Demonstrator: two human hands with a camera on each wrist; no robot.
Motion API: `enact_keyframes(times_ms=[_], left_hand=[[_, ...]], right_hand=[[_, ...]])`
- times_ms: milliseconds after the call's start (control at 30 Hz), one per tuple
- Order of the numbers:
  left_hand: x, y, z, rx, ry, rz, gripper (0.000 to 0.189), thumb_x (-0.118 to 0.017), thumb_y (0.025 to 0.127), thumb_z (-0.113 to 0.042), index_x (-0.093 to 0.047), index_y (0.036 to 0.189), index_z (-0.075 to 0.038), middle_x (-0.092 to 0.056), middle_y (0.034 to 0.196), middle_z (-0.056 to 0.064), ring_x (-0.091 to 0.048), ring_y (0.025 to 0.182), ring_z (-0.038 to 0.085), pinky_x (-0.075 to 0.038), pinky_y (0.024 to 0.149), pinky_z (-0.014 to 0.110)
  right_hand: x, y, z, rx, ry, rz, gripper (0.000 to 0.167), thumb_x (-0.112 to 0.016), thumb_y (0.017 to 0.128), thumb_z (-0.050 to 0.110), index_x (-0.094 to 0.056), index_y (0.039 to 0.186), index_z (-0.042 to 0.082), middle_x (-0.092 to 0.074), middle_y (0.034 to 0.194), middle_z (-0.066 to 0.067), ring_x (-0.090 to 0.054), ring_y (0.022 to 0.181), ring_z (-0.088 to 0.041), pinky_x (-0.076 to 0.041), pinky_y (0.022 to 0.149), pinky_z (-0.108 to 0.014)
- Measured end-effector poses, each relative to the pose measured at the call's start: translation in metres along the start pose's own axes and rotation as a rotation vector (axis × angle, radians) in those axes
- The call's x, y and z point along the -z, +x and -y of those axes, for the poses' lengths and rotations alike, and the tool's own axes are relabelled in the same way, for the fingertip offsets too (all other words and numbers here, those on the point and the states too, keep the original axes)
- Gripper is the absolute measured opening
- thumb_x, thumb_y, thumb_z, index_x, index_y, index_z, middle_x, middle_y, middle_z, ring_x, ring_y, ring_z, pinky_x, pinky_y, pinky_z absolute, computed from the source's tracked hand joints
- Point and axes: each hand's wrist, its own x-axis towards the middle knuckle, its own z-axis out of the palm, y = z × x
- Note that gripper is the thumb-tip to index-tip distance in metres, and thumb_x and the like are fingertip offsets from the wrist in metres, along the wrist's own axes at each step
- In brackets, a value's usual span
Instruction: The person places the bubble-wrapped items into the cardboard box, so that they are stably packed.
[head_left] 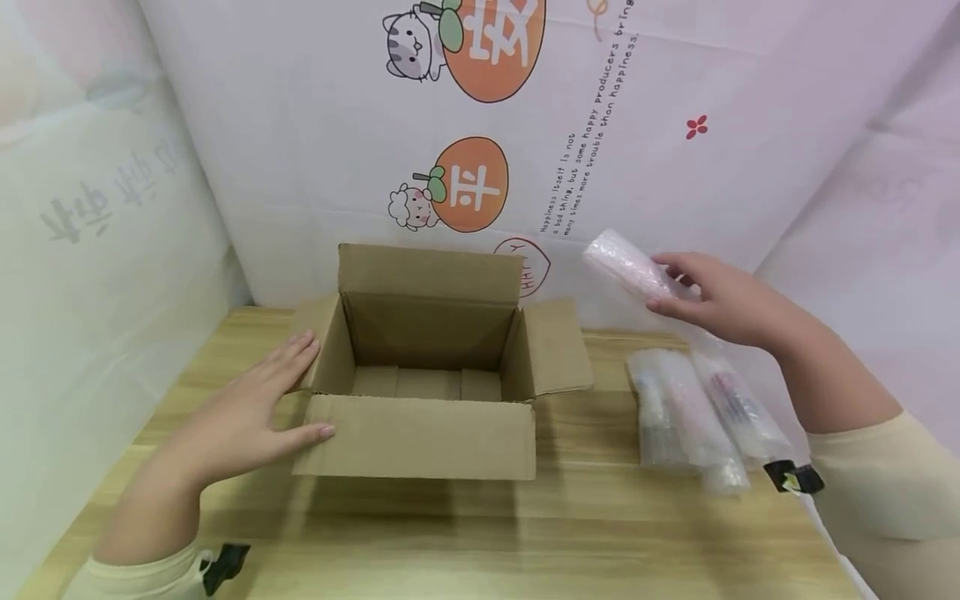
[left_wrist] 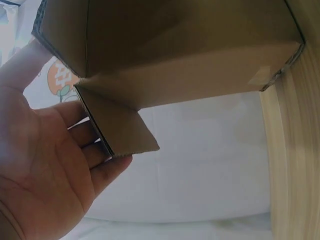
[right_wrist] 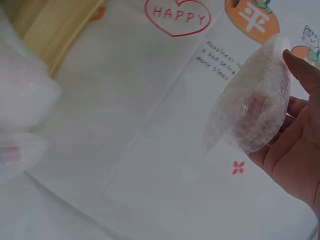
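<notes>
The roll [head_left: 622, 262] of bubble wrap should handle as light, soft and a little slippery; what it wraps cannot be told, though a pinkish patch shows through in the right wrist view, so it is best treated as fragile. The sensible hold is a broad, gentle one around the body, since the loose film at the ends would likely give or slide. The right hand [head_left: 708, 296] pinches it between thumb and fingers, well away from its far end. Seen from the head, with twelve o'clock away from the person, the roll sticks out from this grip towards ten o'clock, raised clear of the surface [head_left: 480, 542]. Three or so wrapped packs [head_left: 690, 408] lie at six o'clock from the grip, and the box [head_left: 427, 333] stands between eight and nine, flaps out and top uncovered. Its cardboard looks light and fairly stiff, though the flaps would bend at their creases; the walls look the firmer hold. At its nine o'clock, the left hand [head_left: 247, 417] is spread, fingers resting on the left flap [head_left: 318, 312], thumb on the near end of the front flap [head_left: 420, 437].
</notes>
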Motion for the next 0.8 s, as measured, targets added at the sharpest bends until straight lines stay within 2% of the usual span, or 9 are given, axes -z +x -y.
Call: enact_keyframes(times_ms=[167, 300, 567, 800], left_hand=[[0.002, -0.002, 0.0, -0.002, -0.01, 0.001, 0.103, -0.064, 0.081, -0.069, -0.013, 0.159, -0.024, -0.009, 0.166, -0.001, -0.014, 0.152, 0.031, -0.025, 0.115, 0.062], [0.002, -0.002, 0.0, -0.009, -0.014, -0.003, 0.103, -0.064, 0.081, -0.068, -0.014, 0.159, -0.023, -0.01, 0.166, -0.001, -0.015, 0.151, 0.032, -0.025, 0.114, 0.063], [-0.002, -0.003, 0.004, 0.001, -0.006, -0.011, 0.104, -0.064, 0.08, -0.07, -0.014, 0.159, -0.025, -0.009, 0.166, -0.003, -0.014, 0.152, 0.03, -0.025, 0.115, 0.062], [-0.002, -0.002, 0.005, -0.008, 0.005, -0.017, 0.104, -0.063, 0.08, -0.071, -0.014, 0.159, -0.024, -0.009, 0.166, -0.002, -0.013, 0.152, 0.031, -0.023, 0.115, 0.063]], right_hand=[[0.008, 0.012, 0.027, 0.051, -0.006, 0.002, 0.069, -0.066, 0.092, 0.045, -0.04, 0.149, 0.014, -0.054, 0.132, -0.014, -0.052, 0.118, -0.031, -0.046, 0.093, -0.053], [0.01, 0.023, 0.045, 0.105, -0.014, 0.024, 0.068, -0.067, 0.092, 0.044, -0.042, 0.147, 0.015, -0.055, 0.13, -0.009, -0.052, 0.117, -0.026, -0.045, 0.096, -0.049], [0.011, 0.047, 0.083, 0.205, -0.082, 0.043, 0.065, -0.066, 0.092, 0.046, -0.044, 0.146, 0.017, -0.057, 0.126, -0.006, -0.052, 0.116, -0.022, -0.043, 0.098, -0.044], [0.003, 0.067, 0.106, 0.275, -0.131, 0.056, 0.062, -0.066, 0.092, 0.043, -0.046, 0.145, 0.017, -0.059, 0.122, -0.005, -0.054, 0.111, -0.02, -0.045, 0.096, -0.044]])
